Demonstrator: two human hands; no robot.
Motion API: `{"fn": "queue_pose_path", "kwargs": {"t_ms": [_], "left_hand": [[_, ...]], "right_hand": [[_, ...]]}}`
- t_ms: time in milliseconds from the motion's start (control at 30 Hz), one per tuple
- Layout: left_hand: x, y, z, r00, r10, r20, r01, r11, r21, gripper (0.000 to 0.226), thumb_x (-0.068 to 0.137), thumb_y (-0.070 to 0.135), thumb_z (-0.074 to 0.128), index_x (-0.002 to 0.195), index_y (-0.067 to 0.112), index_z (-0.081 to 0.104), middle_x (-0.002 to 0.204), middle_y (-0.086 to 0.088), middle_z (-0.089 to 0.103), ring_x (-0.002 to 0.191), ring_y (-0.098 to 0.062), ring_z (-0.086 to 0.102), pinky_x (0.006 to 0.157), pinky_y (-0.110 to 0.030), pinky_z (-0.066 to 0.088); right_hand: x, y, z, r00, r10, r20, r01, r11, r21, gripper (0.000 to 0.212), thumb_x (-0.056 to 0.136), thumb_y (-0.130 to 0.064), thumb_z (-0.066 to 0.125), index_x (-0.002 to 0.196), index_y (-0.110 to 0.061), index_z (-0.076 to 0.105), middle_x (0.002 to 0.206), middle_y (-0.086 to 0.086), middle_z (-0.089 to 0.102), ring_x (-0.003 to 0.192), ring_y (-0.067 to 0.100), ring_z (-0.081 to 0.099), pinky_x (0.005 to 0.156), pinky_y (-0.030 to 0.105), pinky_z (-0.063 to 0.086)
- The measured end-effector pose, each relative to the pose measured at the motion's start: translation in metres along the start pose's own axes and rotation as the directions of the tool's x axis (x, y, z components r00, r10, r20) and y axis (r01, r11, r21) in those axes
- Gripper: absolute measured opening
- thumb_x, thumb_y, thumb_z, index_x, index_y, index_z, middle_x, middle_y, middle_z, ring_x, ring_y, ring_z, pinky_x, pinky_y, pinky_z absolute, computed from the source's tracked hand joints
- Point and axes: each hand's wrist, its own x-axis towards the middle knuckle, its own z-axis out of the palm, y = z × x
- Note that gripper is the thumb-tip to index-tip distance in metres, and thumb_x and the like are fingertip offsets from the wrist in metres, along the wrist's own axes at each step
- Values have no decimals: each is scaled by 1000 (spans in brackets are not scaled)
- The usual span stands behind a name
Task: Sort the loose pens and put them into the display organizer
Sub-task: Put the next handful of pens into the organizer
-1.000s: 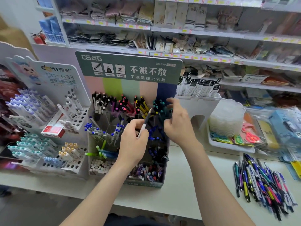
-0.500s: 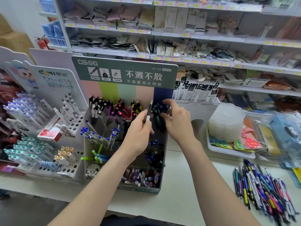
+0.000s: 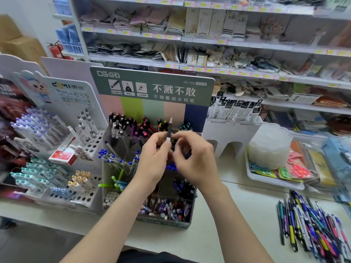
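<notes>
Counter point(image 3: 237, 215) carries the display organizer point(image 3: 165, 223) in the middle and a pile of loose pens point(image 3: 313, 230) at the right edge, well apart. Left hand point(image 3: 154, 162) pinches one dark pen point(image 3: 169, 130) upright above the organizer's back compartments. Right hand point(image 3: 197, 162) is just beside it, fingers bent and blurred; whether they hold the pen I cannot tell

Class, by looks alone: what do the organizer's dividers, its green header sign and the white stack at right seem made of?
Dividers: clear glossy plastic; pens show through. Header sign: probably printed matte card; thin flat edge. White stack: likely frosted plastic; milky, semi-translucent.
</notes>
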Motion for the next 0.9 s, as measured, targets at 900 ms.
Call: {"fn": "queue_pose_path", "kwargs": {"t_ms": [900], "left_hand": [[56, -11, -164, 958, 267, -102, -146, 762, 631, 68, 82, 15, 88, 141, 12, 55, 132, -2, 51, 115, -6, 46, 98, -16, 33]], "right_hand": [[74, -67, 152, 958, 157, 241, -28, 884, -466, 25, 95, -43, 70, 116, -30, 70, 105, -2, 71, 104, 30, 61, 90, 47, 50]]}}
